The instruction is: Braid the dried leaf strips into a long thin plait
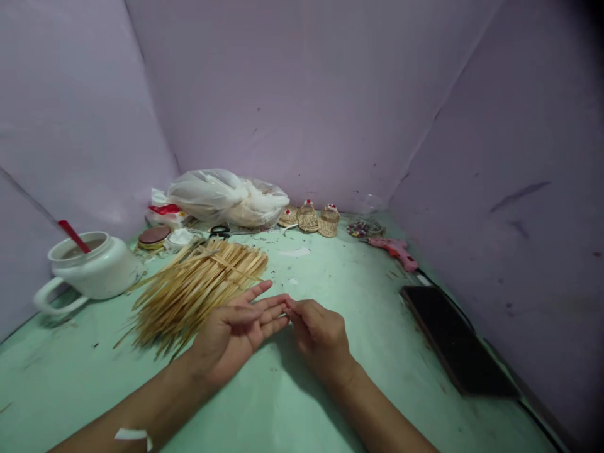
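My left hand (238, 333) lies open, right hand (323, 340) curled against it, hold unclear; slim, dry straw strips (193, 292) beside the left.

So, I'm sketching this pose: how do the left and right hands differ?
The left hand is open with its fingers extended; the right hand has its fingers curled in. The left hand shows its palm, while the right hand shows mostly its back. The left hand is nearer the straw strips than the right hand. Both are bare, meeting at the fingertips.
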Demonstrator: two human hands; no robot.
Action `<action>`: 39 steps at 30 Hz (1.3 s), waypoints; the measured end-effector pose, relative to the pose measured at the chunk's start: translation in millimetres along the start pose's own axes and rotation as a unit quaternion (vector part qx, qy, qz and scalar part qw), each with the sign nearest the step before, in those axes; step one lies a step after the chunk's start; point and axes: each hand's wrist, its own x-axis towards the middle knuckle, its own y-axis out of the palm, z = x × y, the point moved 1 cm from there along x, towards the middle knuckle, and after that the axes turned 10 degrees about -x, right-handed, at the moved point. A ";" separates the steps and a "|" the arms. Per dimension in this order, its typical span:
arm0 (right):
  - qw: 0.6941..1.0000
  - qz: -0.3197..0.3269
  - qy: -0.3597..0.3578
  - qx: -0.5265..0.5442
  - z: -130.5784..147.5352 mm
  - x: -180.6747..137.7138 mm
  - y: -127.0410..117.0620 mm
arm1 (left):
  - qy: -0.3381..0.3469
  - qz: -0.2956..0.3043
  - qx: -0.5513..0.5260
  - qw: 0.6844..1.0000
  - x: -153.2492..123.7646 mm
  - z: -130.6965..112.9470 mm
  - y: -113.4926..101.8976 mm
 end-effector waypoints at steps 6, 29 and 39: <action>0.989 -0.057 -0.088 -0.102 4.4 3.8 -9.8 | -0.040 0.032 -0.073 0.996 -2.9 -0.4 -1.8; 0.816 0.200 0.263 0.474 35.5 -2.6 5.2 | 0.062 -0.185 0.122 0.973 37.0 -31.3 -12.7; 0.647 0.035 0.479 0.593 6.6 10.6 -1.1 | -0.128 0.051 0.365 0.921 7.8 10.5 -8.0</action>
